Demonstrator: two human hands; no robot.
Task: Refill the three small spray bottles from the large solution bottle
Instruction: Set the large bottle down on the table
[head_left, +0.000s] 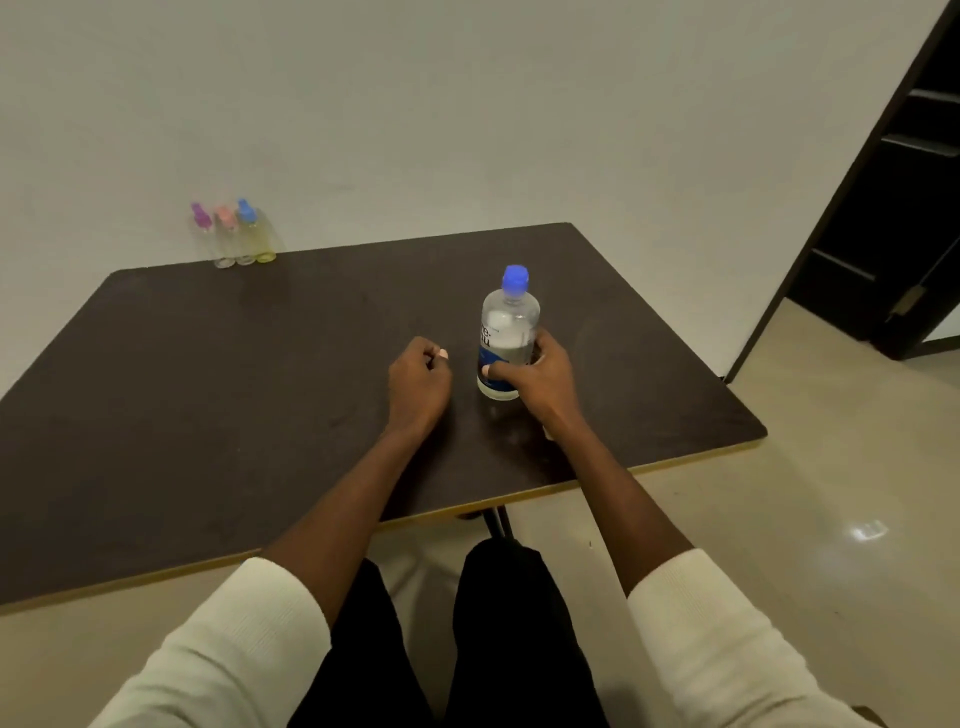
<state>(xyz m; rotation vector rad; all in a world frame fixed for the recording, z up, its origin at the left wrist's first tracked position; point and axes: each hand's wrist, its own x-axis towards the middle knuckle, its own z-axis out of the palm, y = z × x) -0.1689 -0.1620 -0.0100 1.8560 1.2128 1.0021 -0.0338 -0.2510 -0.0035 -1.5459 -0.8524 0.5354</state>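
The large solution bottle (506, 327) stands upright on the dark table (234, 364), clear with a blue cap and a blue label. My right hand (535, 376) grips its lower half from the right. My left hand (420, 382) rests on the table just left of the bottle, fingers curled into a loose fist and holding nothing. Three small clear spray bottles stand in a tight row at the table's far left edge against the wall: a purple-topped one (203, 234), a pink-topped one (226, 236) and a blue-topped one (255, 234) with yellowish liquid.
A pale wall (467, 104) runs right behind the table. A dark door frame and open doorway (893, 208) stand at the right. The table's front edge (519, 499) has a light trim, with my legs and the shiny tiled floor (805, 519) below it.
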